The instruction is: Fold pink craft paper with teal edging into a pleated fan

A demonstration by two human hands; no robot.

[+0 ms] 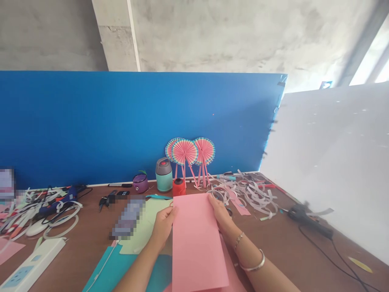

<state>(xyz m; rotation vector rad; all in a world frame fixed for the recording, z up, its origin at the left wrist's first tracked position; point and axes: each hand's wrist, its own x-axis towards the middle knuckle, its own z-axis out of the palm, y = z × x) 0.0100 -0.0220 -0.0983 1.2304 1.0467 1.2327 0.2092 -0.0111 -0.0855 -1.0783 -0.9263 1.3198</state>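
Note:
A sheet of pink paper [196, 243], which looks folded lengthwise, is held up over the table between my two hands. My left hand [164, 223] pinches its upper left edge, thumb in front. At the upper right edge, my right hand [221, 213] grips it, with most fingers hidden behind the paper. More pink paper [234, 280] lies beneath it. Under my left forearm are a pale green sheet [139, 227] and teal paper [101, 265].
Pink pleated fans [184, 152] stand against the blue partition [91, 125], near a teal jar [164, 176] and a red container [179, 187]. Paper strips [255, 194] pile at back right. A glue gun [310, 219] lies right; a power strip [33, 265] lies left.

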